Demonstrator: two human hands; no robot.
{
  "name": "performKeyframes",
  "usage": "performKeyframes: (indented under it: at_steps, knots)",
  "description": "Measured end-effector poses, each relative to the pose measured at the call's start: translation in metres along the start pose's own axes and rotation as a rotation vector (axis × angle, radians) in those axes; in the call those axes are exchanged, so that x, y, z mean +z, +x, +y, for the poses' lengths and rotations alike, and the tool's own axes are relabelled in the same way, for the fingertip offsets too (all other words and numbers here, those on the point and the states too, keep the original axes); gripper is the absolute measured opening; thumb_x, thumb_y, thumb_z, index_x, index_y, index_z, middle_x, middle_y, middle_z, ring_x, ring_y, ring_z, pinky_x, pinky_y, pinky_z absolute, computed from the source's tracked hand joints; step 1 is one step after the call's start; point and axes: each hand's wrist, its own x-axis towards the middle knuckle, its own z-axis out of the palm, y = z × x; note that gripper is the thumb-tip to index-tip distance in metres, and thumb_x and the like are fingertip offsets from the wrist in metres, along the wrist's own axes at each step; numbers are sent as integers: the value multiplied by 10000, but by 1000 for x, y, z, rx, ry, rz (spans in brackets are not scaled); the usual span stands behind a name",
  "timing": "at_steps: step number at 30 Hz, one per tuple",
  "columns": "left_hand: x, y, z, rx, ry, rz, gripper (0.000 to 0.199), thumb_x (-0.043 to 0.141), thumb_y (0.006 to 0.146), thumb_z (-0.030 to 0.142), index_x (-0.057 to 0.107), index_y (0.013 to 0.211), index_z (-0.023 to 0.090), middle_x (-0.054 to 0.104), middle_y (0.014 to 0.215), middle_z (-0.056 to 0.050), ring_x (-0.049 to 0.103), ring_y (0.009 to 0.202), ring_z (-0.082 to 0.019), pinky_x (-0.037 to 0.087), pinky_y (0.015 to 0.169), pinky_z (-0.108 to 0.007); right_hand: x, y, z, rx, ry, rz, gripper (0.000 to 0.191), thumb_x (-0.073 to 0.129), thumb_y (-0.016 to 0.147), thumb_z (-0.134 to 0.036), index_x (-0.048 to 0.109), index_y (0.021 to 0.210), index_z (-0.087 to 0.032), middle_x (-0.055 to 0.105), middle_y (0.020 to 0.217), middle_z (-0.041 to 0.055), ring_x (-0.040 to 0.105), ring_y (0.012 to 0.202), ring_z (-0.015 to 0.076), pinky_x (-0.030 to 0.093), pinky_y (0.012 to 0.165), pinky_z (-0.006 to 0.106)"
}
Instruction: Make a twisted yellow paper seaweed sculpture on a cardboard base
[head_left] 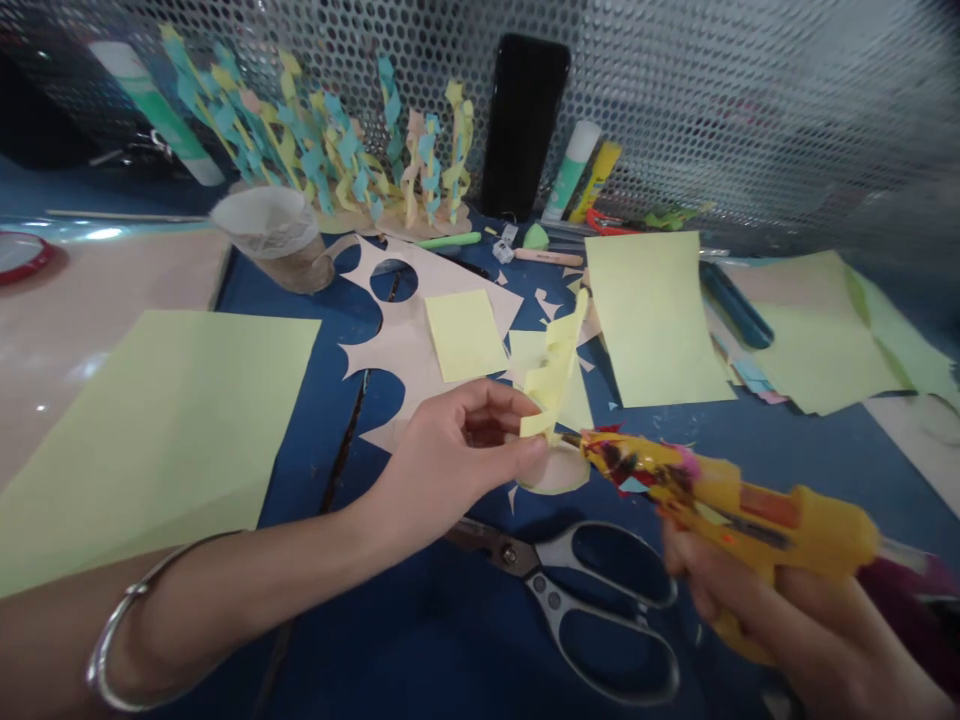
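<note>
My left hand [465,440] pinches the lower end of a yellow curled paper strip [559,365], which stands up on a small round paper base [556,472]. In my right hand [795,610] is a yellow glue gun [720,490], its stained nozzle pointing left and reaching the foot of the strip. Whether the tip touches the paper, I cannot tell. Just below both hands lies a pair of scissors [551,580] with grey handles, its blades partly under my left wrist. A small yellow paper square [466,335] rests beyond my left hand, on a cut-out pink sheet [409,385].
Yellow sheets lie at left [187,400] and right [660,330]. Behind stand several twisted paper plants [345,150], a paper-lined cup [274,235], a phone [525,120] and a glue stick [571,170]. A perforated metal panel [712,90] closes off the back. Paper scraps litter the middle.
</note>
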Motion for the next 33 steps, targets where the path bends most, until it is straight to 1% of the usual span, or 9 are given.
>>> performKeyframes:
  at_steps: [5,11,14,17,21,24,27,29,33]
  knots:
    - [-1,1,-1,-12,36,19,214,727,697,305,625,857,207,597,696,31,585,628,-109,485,558,-195,0,6,-14,13,16,-185,269,476,879,-383,534,667,-227,509,501,-25,476,417,123,400,350,209]
    - [0,0,3,-43,43,38,260,741,677,330,619,863,195,622,749,10,581,674,-123,477,576,-202,2,10,-13,-83,-24,-148,182,439,904,-348,555,827,-230,561,618,-1,590,616,167,493,552,260]
    - [1,-1,4,-29,32,48,267,740,675,333,618,863,189,616,750,4,583,677,-130,480,590,-220,2,12,-10,-130,-241,-32,195,427,897,-371,526,892,-203,588,775,44,611,688,196,490,581,305]
    - [2,-2,4,-10,8,29,261,738,677,306,612,872,187,585,711,18,567,649,-121,476,587,-225,1,12,-1,-44,-619,123,270,465,852,-405,480,998,-179,567,899,74,604,604,211,439,475,328]
    - [3,-5,5,14,-22,-40,241,736,681,274,615,870,185,504,628,49,517,584,-94,454,548,-205,-2,14,12,37,-866,109,326,469,845,-460,502,1021,-188,564,938,86,622,627,253,421,446,338]
    - [6,-9,6,11,-59,-86,233,734,683,268,621,872,193,529,654,43,524,588,-92,463,558,-206,-4,16,7,-108,-714,135,349,523,831,-453,532,1068,-197,576,1007,113,608,865,319,479,645,423]
    - [9,-14,6,-20,-111,-155,237,735,686,276,617,877,202,601,729,26,567,626,-97,477,581,-208,-1,16,-12,-269,-277,191,136,521,876,-311,595,960,-233,606,995,72,581,956,245,451,837,393]
    - [11,-17,5,-32,-128,-204,246,743,678,275,617,877,204,615,741,24,581,629,-98,476,568,-201,4,16,-25,-276,-70,128,77,555,867,-267,631,862,-251,624,916,37,591,897,197,459,810,334]
    - [13,-22,4,-52,-147,-296,229,743,683,263,616,867,217,623,736,35,577,592,-80,447,496,-162,12,18,-34,-148,153,-75,98,598,844,-297,681,812,-257,641,836,9,596,784,154,466,693,278]
